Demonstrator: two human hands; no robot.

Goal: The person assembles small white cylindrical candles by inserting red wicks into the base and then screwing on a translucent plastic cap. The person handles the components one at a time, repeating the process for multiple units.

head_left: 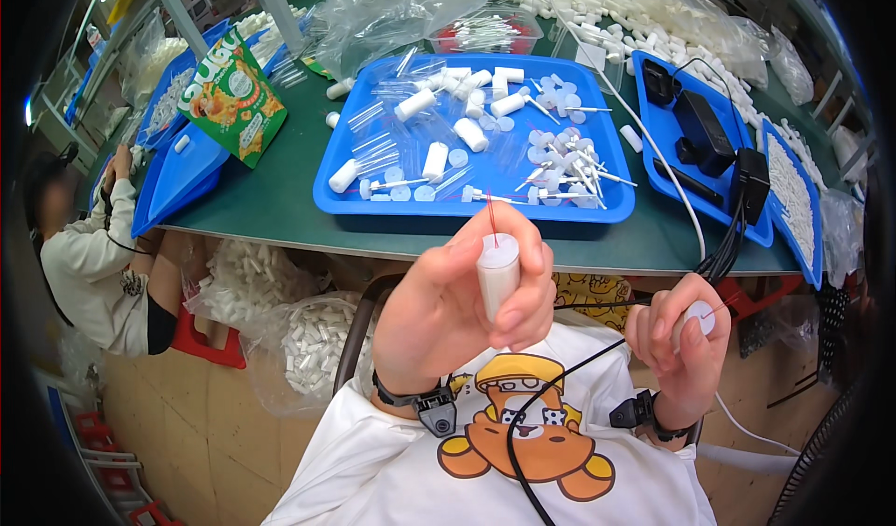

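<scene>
My left hand (467,288) is closed round a white plastic cylinder (498,281), held upright with thin red wires rising from its top. To the right, my right hand (679,344) grips a second white cylinder (698,319); its round end faces up and fine red wires stick out, while most of its body is hidden by the fingers. Beyond my hands, a blue tray (341,195) on the table holds white cylinders (435,161), clear thin tubes, translucent round caps (399,193) and several capped white stems (569,167).
A green snack bag (233,101) leans at the left. A blue tray at the right holds black power adapters (705,132), with a white cable (644,120) running beside it. White cylinders (635,45) are heaped at the back. A co-worker (93,255) sits at the far left.
</scene>
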